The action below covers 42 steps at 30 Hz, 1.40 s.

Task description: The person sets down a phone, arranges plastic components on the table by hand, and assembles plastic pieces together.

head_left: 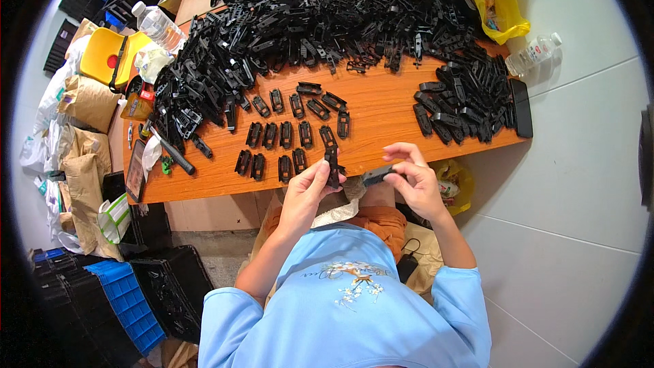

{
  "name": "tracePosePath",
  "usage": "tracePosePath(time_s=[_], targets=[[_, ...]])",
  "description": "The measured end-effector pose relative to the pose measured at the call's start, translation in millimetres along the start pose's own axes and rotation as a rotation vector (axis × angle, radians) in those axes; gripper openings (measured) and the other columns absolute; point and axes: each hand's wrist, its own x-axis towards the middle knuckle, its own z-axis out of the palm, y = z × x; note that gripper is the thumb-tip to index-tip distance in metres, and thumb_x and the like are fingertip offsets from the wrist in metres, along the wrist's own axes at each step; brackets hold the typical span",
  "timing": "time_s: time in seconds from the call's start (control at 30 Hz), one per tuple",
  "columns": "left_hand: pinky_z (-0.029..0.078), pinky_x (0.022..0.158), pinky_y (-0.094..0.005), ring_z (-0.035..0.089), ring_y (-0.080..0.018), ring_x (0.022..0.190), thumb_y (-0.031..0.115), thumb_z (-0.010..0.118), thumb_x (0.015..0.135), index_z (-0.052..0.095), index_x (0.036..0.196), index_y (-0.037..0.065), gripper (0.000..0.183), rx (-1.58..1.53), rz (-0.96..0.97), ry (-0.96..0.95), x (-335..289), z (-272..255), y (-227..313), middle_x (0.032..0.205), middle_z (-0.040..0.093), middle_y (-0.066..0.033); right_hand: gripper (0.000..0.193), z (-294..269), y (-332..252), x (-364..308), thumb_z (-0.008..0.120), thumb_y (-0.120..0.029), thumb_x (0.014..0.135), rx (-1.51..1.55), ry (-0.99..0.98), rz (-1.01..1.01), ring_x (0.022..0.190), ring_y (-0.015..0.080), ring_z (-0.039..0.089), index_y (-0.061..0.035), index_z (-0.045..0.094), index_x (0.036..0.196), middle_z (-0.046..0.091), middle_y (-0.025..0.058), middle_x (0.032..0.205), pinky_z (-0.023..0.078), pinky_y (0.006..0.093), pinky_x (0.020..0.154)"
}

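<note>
My left hand (pixel 308 193) is closed on a slim black plastic part (pixel 332 163), held upright between thumb and fingers just above the table's front edge. To its right, my right hand (pixel 417 185) pinches a short black plastic piece (pixel 375 176), which lies roughly level and apart from the left hand's part. Past the left hand, several black open-framed plastic housings (pixel 286 135) lie spaced out in loose rows on the orange-brown wooden table (pixel 381 109). Some of the nearest ones are partly hidden by the left hand and its part.
A large heap of black plastic parts (pixel 293 20) covers the table's far side. A smaller pile of black parts (pixel 460 105) lies at the right, beside a dark phone (pixel 521 109). A black-handled tool (pixel 174 153) and another phone (pixel 136 169) lie at the left edge.
</note>
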Motion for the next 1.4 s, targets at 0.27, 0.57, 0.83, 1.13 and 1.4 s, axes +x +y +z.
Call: tracePosePath(time_s=[0.27, 0.57, 0.83, 1.13, 1.4], targets=[[0.044, 0.073, -0.0198, 0.053, -0.0062, 0.078, 0.022, 0.049, 0.093, 0.047, 0.128, 0.006, 0.038, 0.299, 0.169, -0.036, 3.8, 14.0, 8.5, 0.083, 0.057, 0.0003, 0.007, 13.7, -29.1, 20.9, 0.062, -0.001, 0.078, -0.01, -0.066, 0.017, 0.112, 0.0235, 0.044, 0.0027, 0.063, 0.084, 0.044, 0.0124, 0.12, 0.038, 0.0351, 0.093], [0.044, 0.083, -0.0232, 0.055, -0.0095, 0.091, 0.005, 0.048, 0.091, 0.046, 0.127, 0.004, 0.036, 0.307, 0.239, -0.113, 0.0, 6.8, 15.7, 0.109, 0.06, -0.0074, 0.014, 9.7, -25.3, 25.3, 0.065, -0.01, 0.079, 0.105, -0.012, 0.027, 0.116, 0.0216, 0.043, -0.0008, 0.067, 0.089, 0.044, 0.0107, 0.124, 0.035, 0.0335, 0.096], [0.047, 0.077, -0.0234, 0.06, -0.0108, 0.085, 0.005, 0.05, 0.09, 0.052, 0.122, 0.005, 0.033, 0.474, 0.287, -0.088, 0.6, 4.2, 17.0, 0.105, 0.063, -0.0088, 0.013, 11.0, -28.6, 26.7, 0.065, -0.009, 0.079, 0.135, -0.019, 0.032, 0.115, 0.0217, 0.044, 0.0001, 0.067, 0.088, 0.045, 0.0102, 0.123, 0.036, 0.0337, 0.095], [0.047, 0.076, -0.0241, 0.06, -0.0117, 0.085, 0.007, 0.051, 0.09, 0.055, 0.119, 0.004, 0.03, 0.498, 0.249, -0.079, -1.4, 3.0, 17.3, 0.102, 0.063, -0.008, 0.011, 12.8, -24.1, 26.1, 0.064, -0.003, 0.078, 0.109, -0.029, 0.026, 0.111, 0.0232, 0.048, -0.0004, 0.066, 0.089, 0.047, 0.0145, 0.124, 0.037, 0.0336, 0.091], [0.046, 0.075, -0.0244, 0.06, -0.0115, 0.084, 0.007, 0.051, 0.09, 0.056, 0.116, 0.003, 0.028, 0.511, 0.275, -0.07, -4.4, 4.5, 20.2, 0.097, 0.063, -0.008, 0.012, 14.4, -27.1, 24.8, 0.063, -0.005, 0.079, 0.126, -0.008, 0.026, 0.11, 0.0219, 0.049, 0.001, 0.067, 0.089, 0.048, 0.0137, 0.121, 0.039, 0.0323, 0.09]])
